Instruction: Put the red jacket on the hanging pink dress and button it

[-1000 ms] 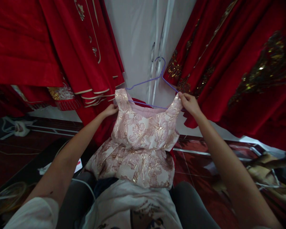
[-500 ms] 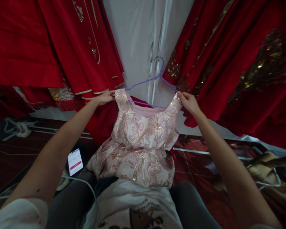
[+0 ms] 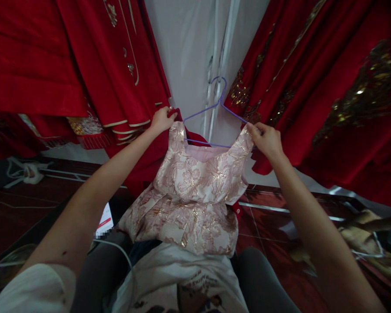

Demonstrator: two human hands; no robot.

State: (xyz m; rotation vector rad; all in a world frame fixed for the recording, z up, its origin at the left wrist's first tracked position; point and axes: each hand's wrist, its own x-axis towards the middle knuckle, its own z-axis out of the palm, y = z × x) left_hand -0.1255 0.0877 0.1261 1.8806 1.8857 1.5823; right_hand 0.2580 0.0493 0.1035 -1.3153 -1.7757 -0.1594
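A pale pink dress (image 3: 190, 174) with a gold floral pattern lies over my lap, its top raised on a purple hanger (image 3: 203, 111). My right hand (image 3: 267, 138) pinches the dress's right shoulder strap at the hanger's end. Just beyond the left strap, my left hand (image 3: 163, 119) has its fingers closed on the edge of a dark red garment (image 3: 177, 114). This red garment runs behind the dress, and most of it is hidden. The left strap hangs on the hanger arm, free of my fingers.
Red garments with gold trim (image 3: 94, 87) hang at the left. More red garments with gold sequins (image 3: 348, 100) hang at the right, before a white wall or cover (image 3: 179, 48). A phone (image 3: 106, 221) lies by my left thigh, partly behind my forearm, near a white cable (image 3: 117, 248).
My left hand has let go of the dress's left strap, moved up and right, and taken the red garment's edge. The dress top and hanger have shifted slightly right.
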